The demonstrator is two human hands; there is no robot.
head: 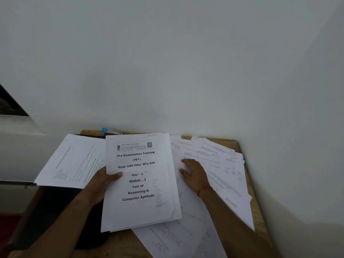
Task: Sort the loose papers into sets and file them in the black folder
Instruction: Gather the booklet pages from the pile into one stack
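Several white printed sheets make up a stack [141,211] held upright-ish above the near middle of the desk, its cover page reading "Pre Examination Training (PET)", "Day - 2", "Module - 2" and "Test of Reasoning & Computer Aptitude". The sheets behind the cover are slightly fanned, so their edges show along the right and bottom.

The left hand [104,181] grips this stack at its left edge. Its thumb lies across the front of the cover beside the "Day - 2" line, and its fingers are hidden behind the sheets.

The right hand [193,174] lies palm down just right of the stack, fingers straight and a little spread, resting on the loose white papers [223,170]. It holds nothing. A thin red thread [203,189] circles that wrist.

The loose white papers are spread in an untidy overlapping fan across the right half of the desk, and more of them run under the held stack toward the near edge.

The black folder [95,233] lies flat at the near left, under the left forearm and partly behind the stack's lower corner. A second set of white printed pages [70,161] rests farther back on the left, overhanging the desk edge.

All of this sits on a light brown wooden table [258,220] pushed against a pale wall [186,62]. At the table's back edge lies a small blue-capped object [104,129], too small to identify.
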